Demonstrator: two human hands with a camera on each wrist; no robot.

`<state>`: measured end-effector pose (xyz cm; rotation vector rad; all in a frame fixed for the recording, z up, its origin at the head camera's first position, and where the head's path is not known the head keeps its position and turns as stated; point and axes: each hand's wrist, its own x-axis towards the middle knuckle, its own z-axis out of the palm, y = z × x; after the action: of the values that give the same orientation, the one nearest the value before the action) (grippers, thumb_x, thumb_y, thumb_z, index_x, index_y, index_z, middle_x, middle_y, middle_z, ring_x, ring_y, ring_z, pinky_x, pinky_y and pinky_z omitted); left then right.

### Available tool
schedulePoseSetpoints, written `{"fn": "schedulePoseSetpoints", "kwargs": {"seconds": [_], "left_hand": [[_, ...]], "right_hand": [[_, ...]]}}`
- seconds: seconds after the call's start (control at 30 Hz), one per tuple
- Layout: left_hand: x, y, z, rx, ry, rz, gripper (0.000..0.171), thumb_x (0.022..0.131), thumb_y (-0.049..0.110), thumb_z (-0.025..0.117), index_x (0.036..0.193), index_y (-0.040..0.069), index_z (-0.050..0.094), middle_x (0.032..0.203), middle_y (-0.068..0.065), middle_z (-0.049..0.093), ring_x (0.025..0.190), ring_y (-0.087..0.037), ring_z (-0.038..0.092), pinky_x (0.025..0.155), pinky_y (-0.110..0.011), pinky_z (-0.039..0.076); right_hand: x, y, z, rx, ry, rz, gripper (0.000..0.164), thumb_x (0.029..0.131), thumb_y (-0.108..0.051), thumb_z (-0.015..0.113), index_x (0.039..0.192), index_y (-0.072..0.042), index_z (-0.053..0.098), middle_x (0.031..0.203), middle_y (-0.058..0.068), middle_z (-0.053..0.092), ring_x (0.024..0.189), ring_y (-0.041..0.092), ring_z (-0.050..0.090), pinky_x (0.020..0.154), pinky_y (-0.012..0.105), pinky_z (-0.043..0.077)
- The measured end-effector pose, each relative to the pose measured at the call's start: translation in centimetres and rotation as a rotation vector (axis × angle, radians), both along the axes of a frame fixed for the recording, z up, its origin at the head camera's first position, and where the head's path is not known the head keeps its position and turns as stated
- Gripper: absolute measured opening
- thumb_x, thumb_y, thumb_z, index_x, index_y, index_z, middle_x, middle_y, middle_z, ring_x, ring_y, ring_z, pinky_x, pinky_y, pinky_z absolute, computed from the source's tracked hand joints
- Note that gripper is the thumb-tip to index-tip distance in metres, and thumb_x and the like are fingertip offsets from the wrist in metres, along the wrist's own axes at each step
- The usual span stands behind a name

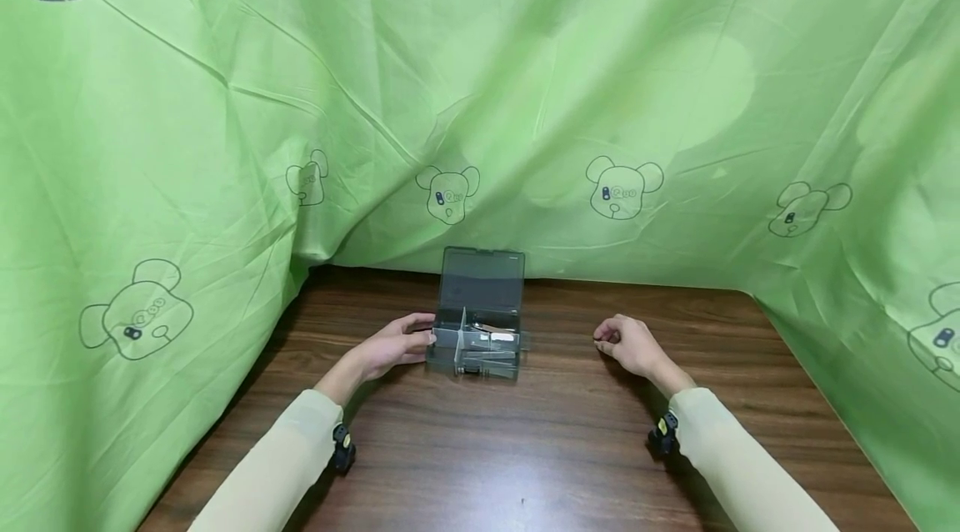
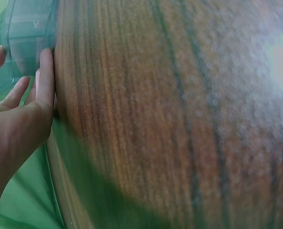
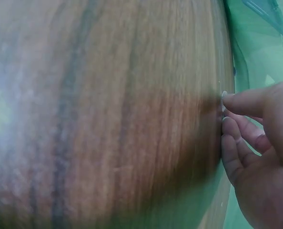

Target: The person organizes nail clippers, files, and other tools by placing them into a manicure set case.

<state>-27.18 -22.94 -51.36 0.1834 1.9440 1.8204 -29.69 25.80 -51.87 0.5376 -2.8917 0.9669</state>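
A see-through grey plastic box (image 1: 487, 367) stands on the table with its lid (image 1: 482, 278) up at the back. Inside, a clear divider (image 1: 461, 340) parts it, and small white and shiny pieces (image 1: 498, 338) lie in the right compartment. My left hand (image 1: 393, 344) is at the box's left side, fingertips on its wall; the left wrist view shows one finger (image 2: 46, 71) low along the table. To the right of the box, my right hand (image 1: 630, 344) has bent fingers, thumb and fingertips close together at the tabletop. I cannot tell whether they pinch something small.
The brown wood-grain table (image 1: 540, 424) has a bright glare near its front. A green curtain (image 1: 555, 123) printed with bear faces hangs behind and along both sides, close behind the lid. Black wrist cameras (image 1: 342, 447) sit at both sleeves.
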Motion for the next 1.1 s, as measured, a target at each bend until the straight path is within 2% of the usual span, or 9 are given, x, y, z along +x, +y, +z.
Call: {"fn": "schedulePoseSetpoints", "kwargs": {"seconds": [0.4, 0.6, 0.77, 0.9, 1.1], "left_hand": [[0.0, -0.2, -0.4, -0.008, 0.002, -0.001, 0.067, 0.107, 0.018, 0.065, 0.163, 0.004, 0.030, 0.155, -0.024, 0.042, 0.142, -0.041, 0.049, 0.117, -0.055, 0.044], [0.1, -0.1, -0.1, -0.002, 0.007, -0.004, 0.067, 0.107, 0.017, 0.064, 0.163, 0.004, 0.030, 0.156, -0.025, 0.042, 0.143, -0.042, 0.047, 0.118, -0.055, 0.043], [0.1, 0.0, 0.1, -0.006, 0.005, -0.004, 0.067, 0.107, 0.017, 0.064, 0.164, 0.004, 0.029, 0.156, -0.025, 0.042, 0.144, -0.043, 0.047, 0.118, -0.055, 0.043], [0.1, -0.1, 0.1, -0.010, 0.005, -0.003, 0.068, 0.107, 0.017, 0.064, 0.164, 0.004, 0.029, 0.155, -0.025, 0.042, 0.144, -0.042, 0.047, 0.118, -0.055, 0.044], [0.1, 0.0, 0.0, -0.011, 0.004, -0.002, 0.069, 0.107, 0.017, 0.064, 0.164, 0.004, 0.029, 0.154, -0.024, 0.044, 0.142, -0.040, 0.049, 0.117, -0.054, 0.044]], "right_hand": [[0.3, 0.1, -0.1, -0.012, -0.060, 0.038, 0.011, 0.095, 0.003, 0.073, 0.096, -0.007, 0.069, 0.090, 0.002, 0.064, 0.082, 0.016, 0.059, 0.074, 0.032, 0.050], [0.5, 0.1, 0.0, -0.001, -0.028, 0.034, 0.014, 0.095, 0.004, 0.072, 0.094, -0.008, 0.065, 0.090, 0.003, 0.063, 0.083, 0.016, 0.059, 0.074, 0.031, 0.050], [0.5, -0.4, 0.1, -0.018, -0.025, 0.031, 0.011, 0.095, 0.003, 0.071, 0.096, -0.007, 0.067, 0.087, 0.000, 0.066, 0.083, 0.015, 0.060, 0.075, 0.032, 0.051], [0.6, -1.4, 0.6, -0.052, -0.014, 0.047, 0.007, 0.096, 0.001, 0.072, 0.097, -0.006, 0.070, 0.086, -0.001, 0.067, 0.081, 0.015, 0.061, 0.074, 0.032, 0.051], [1.0, -4.5, 2.5, -0.095, 0.006, 0.094, 0.004, 0.096, -0.003, 0.074, 0.098, -0.005, 0.070, 0.084, -0.002, 0.068, 0.078, 0.014, 0.062, 0.071, 0.029, 0.052]]}}
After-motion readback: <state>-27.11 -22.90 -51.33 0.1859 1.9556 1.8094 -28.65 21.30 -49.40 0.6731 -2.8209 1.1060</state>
